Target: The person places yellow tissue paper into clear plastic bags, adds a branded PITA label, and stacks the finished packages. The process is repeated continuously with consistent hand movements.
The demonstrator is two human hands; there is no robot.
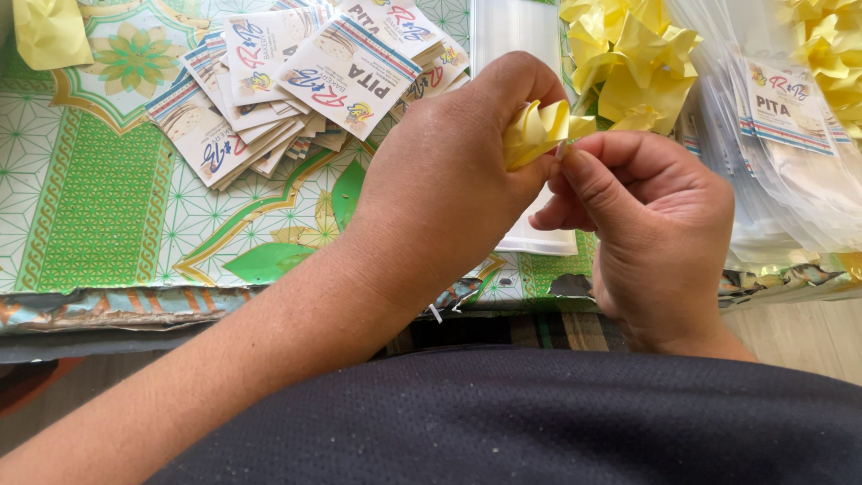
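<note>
Both hands pinch one yellow paper twist: left hand [449, 171] and right hand [651, 233] have fingers clenched on the twist [536, 131]. It seems mid-folding, just in front of the yellow twist pile [628, 63]; next likely needs a tighter pinch.

- Left hand [440, 189] pinches a folded yellow paper piece [536, 132] between thumb and fingers, above the desk's near edge.
- Right hand [651, 233] touches the same piece with its fingertips.
- Printed label cards [296, 81] lie heaped toward the desk's [99, 207] far edge.
- More yellow folded pieces [628, 63] sit beside clear plastic bags [790, 180] at the far right.
</note>
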